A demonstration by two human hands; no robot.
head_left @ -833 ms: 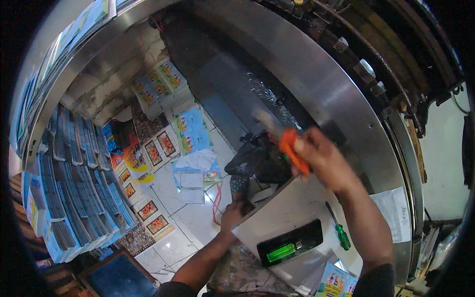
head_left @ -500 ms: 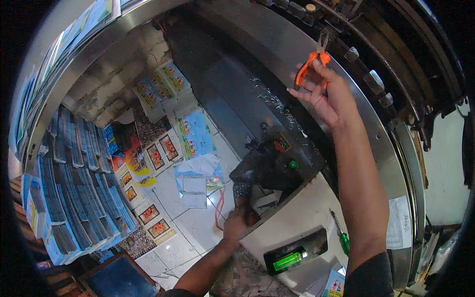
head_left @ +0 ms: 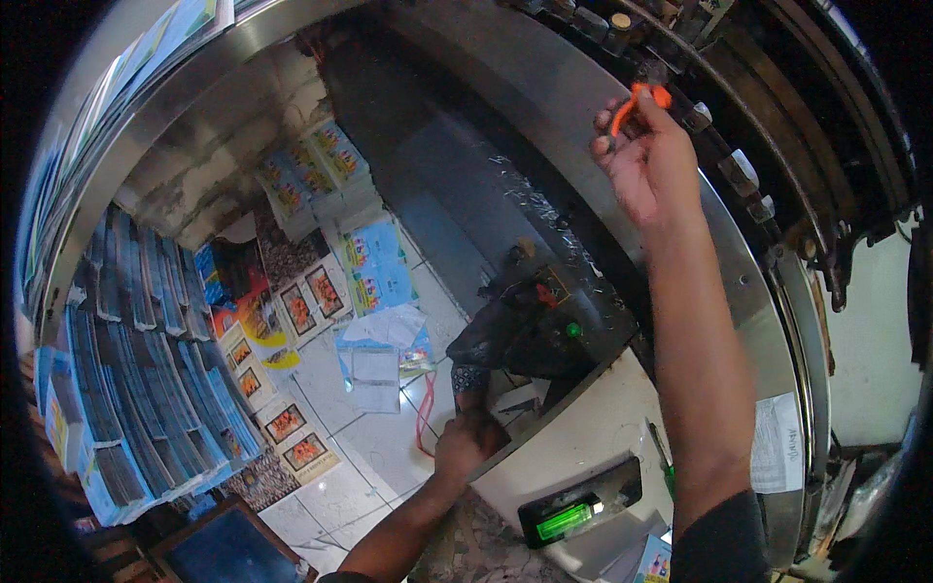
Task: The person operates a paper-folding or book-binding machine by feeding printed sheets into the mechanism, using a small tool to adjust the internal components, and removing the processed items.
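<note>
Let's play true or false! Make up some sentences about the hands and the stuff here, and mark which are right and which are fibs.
1. The right hand has an orange-handled tool in its grip. True.
2. Both hands are at the same height in the picture. False: the left hand is much lower.
3. The lit display is red. False: the lit display is green.
4. Stacks of blue papers stand on the left. True.
</note>
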